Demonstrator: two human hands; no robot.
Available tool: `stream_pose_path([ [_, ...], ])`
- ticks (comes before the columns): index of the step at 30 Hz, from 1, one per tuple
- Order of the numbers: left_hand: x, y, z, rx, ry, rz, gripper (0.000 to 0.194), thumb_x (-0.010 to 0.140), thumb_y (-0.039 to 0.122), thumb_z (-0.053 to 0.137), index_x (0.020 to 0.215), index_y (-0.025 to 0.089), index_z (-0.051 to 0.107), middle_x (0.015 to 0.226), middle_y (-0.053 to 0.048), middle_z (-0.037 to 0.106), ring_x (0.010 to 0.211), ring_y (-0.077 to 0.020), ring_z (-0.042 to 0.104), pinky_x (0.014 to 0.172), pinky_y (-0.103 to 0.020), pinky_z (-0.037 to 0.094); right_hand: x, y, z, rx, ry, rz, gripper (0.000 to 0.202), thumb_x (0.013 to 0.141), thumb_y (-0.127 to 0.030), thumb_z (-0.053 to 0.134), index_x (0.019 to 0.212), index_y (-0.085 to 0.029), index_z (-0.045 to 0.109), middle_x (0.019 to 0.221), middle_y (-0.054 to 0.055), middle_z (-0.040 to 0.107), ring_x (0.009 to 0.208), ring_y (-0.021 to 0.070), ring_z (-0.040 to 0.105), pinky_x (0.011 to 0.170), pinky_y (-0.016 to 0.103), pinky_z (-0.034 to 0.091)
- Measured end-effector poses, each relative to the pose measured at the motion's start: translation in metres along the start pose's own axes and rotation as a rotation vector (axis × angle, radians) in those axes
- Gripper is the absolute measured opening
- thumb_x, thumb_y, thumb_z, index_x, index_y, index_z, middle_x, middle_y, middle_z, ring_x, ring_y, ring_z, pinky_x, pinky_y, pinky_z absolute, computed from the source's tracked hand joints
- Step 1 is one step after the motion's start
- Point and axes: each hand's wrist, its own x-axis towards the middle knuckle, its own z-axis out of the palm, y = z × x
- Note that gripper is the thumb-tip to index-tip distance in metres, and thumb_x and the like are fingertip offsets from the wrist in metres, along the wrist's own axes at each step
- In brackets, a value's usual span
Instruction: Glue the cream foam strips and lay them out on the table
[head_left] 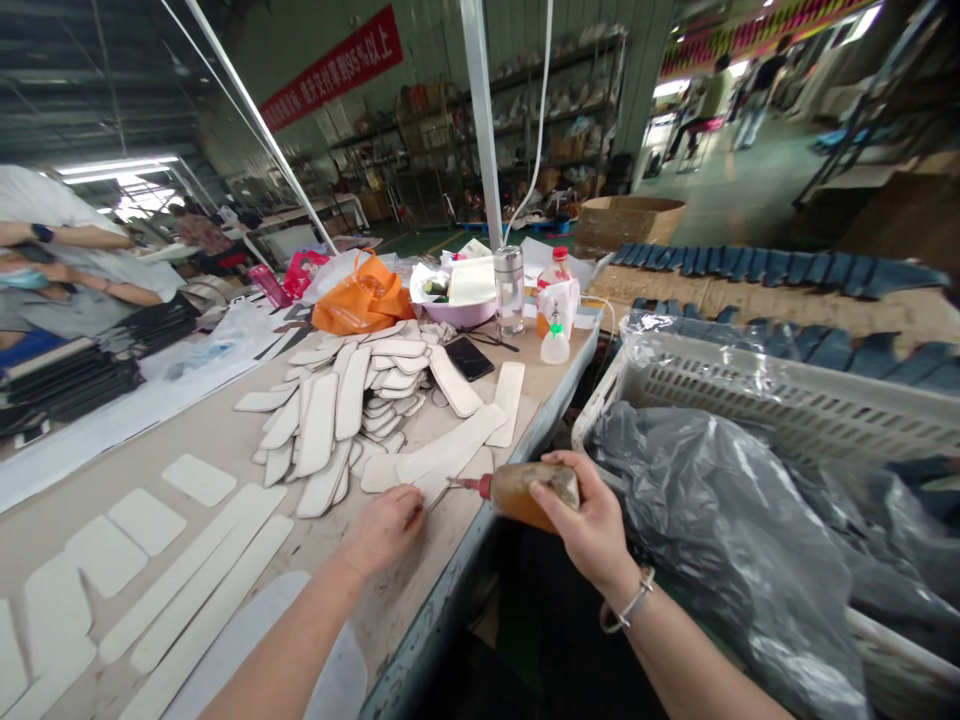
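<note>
My right hand (589,515) is wrapped round a glue bottle (525,493) of amber liquid, tilted sideways over the table's edge, its red nozzle pointing left. The nozzle tip is near a long white piece (451,446) lying on other pale pieces. At the near end of these pieces is my left hand (388,525), fingers curled and pressed together; what they hold, if anything, is hidden. Beyond it lies a heap of white padded pieces (319,425). Flat white strips (214,590) and short white pieces (148,520) are spread on the left of the table.
A white crate (787,385) with grey plastic (712,520) stands right of the table edge (442,600). Farther back are a phone (469,358), an orange bag (362,300), a clear flask (509,290) and a small dispenser bottle (555,344). People are at the far left.
</note>
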Motion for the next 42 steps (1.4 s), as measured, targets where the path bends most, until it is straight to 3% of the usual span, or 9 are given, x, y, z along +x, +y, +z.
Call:
stream_pose_path([
  [3, -0.004, 0.006, 0.005, 0.137, 0.035, -0.049, 0.017, 0.084, 0.015, 0.038, 0.082, 0.016, 0.055, 0.085, -0.008, 0.059, 0.078, -0.018, 0.056, 0.072, -0.03, 0.044, 0.032, 0.001, 0.012, -0.255, 0.057, -0.177, 0.027, 0.074, -0.036, 0.063, 0.095, -0.02, 0.056, 0.091, 0.005, 0.061, 0.085, 0.0207, 0.057, 0.08, 0.035, 0.045],
  [7, -0.013, 0.012, 0.002, 0.25, 0.074, -0.125, 0.015, 0.084, 0.016, 0.038, 0.078, 0.016, 0.052, 0.08, -0.006, 0.056, 0.072, -0.017, 0.055, 0.068, -0.029, 0.042, 0.056, 0.01, 0.041, -0.432, -0.005, -0.284, 0.027, 0.075, -0.033, 0.062, 0.098, -0.02, 0.055, 0.092, 0.006, 0.06, 0.088, 0.0212, 0.056, 0.081, 0.034, 0.045],
  [13, -0.04, 0.013, 0.0, 0.333, 0.128, -0.212, 0.015, 0.085, 0.019, 0.038, 0.076, 0.017, 0.05, 0.078, -0.005, 0.056, 0.069, -0.0165, 0.055, 0.063, -0.029, 0.04, 0.051, 0.014, 0.078, -0.526, -0.155, -0.262, 0.026, 0.079, -0.035, 0.06, 0.1, -0.021, 0.055, 0.092, 0.006, 0.058, 0.086, 0.0202, 0.057, 0.078, 0.032, 0.045],
  [20, -0.063, 0.019, 0.009, 0.332, 0.195, -0.226, 0.018, 0.087, 0.019, 0.037, 0.075, 0.018, 0.05, 0.076, -0.004, 0.055, 0.065, -0.0147, 0.055, 0.058, -0.027, 0.04, 0.051, 0.009, 0.097, -0.562, -0.163, -0.26, 0.027, 0.079, -0.036, 0.06, 0.102, -0.023, 0.056, 0.093, 0.007, 0.057, 0.084, 0.0209, 0.057, 0.075, 0.032, 0.045],
  [25, -0.074, 0.025, 0.016, 0.244, 0.284, -0.277, 0.016, 0.086, 0.018, 0.037, 0.075, 0.018, 0.049, 0.078, -0.004, 0.056, 0.063, -0.0132, 0.055, 0.054, -0.026, 0.04, 0.053, 0.021, 0.1, -0.346, -0.055, -0.236, 0.028, 0.077, -0.037, 0.061, 0.098, -0.02, 0.057, 0.093, 0.007, 0.059, 0.087, 0.0208, 0.056, 0.08, 0.034, 0.044],
  [29, -0.083, 0.023, 0.018, 0.17, 0.269, -0.281, 0.015, 0.086, 0.021, 0.04, 0.076, 0.019, 0.05, 0.078, -0.003, 0.057, 0.065, -0.0137, 0.056, 0.057, -0.026, 0.041, 0.062, 0.035, 0.092, 0.179, 0.15, 0.037, 0.036, 0.071, -0.046, 0.064, 0.093, -0.019, 0.055, 0.084, 0.002, 0.059, 0.077, 0.0165, 0.055, 0.073, 0.031, 0.045],
  [31, -0.086, 0.021, 0.017, 0.146, 0.239, -0.27, 0.015, 0.087, 0.023, 0.042, 0.076, 0.019, 0.051, 0.076, -0.002, 0.057, 0.065, -0.0138, 0.056, 0.059, -0.027, 0.042, 0.07, 0.043, 0.087, 0.324, 0.19, 0.107, 0.038, 0.072, -0.05, 0.061, 0.092, -0.018, 0.052, 0.083, 0.001, 0.058, 0.073, 0.0145, 0.055, 0.07, 0.03, 0.046],
  [38, -0.11, 0.027, 0.013, 0.237, 0.234, -0.232, 0.017, 0.087, 0.021, 0.04, 0.075, 0.02, 0.052, 0.073, -0.002, 0.056, 0.063, -0.0136, 0.055, 0.06, -0.027, 0.043, 0.084, 0.053, 0.087, 0.302, 0.157, 0.089, 0.039, 0.069, -0.046, 0.065, 0.091, -0.016, 0.054, 0.082, 0.001, 0.057, 0.073, 0.0129, 0.052, 0.07, 0.027, 0.044],
  [42, -0.136, 0.034, 0.012, 0.245, 0.284, -0.255, 0.017, 0.086, 0.024, 0.04, 0.075, 0.02, 0.053, 0.072, -0.003, 0.058, 0.063, -0.0138, 0.056, 0.06, -0.027, 0.045, 0.081, 0.041, 0.102, 0.164, 0.016, 0.0, 0.037, 0.067, -0.042, 0.067, 0.093, -0.018, 0.057, 0.087, 0.002, 0.059, 0.076, 0.015, 0.053, 0.072, 0.029, 0.044],
])
